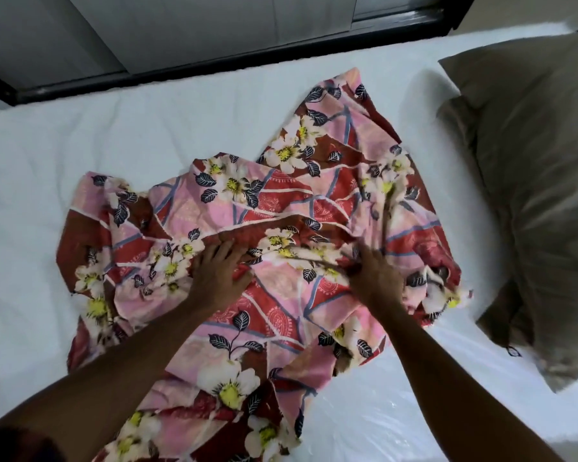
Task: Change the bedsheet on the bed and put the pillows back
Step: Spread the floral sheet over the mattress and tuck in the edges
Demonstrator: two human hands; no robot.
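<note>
A pink and red floral bedsheet [281, 208] lies bunched in the middle of the bare white mattress [80, 145]. My left hand [219, 273] lies on the sheet with its fingertips tucked under a fold of the cloth. My right hand [374, 276] grips a gathered ridge of the same sheet just to the right. Two brown pillows [534, 181] are stacked at the right end of the bed, clear of the sheet.
A dark bed frame rail [214, 66] runs along the far side of the mattress, with grey cabinet fronts [147, 25] behind it. The near part of the mattress [397, 421] shows a shiny plastic cover.
</note>
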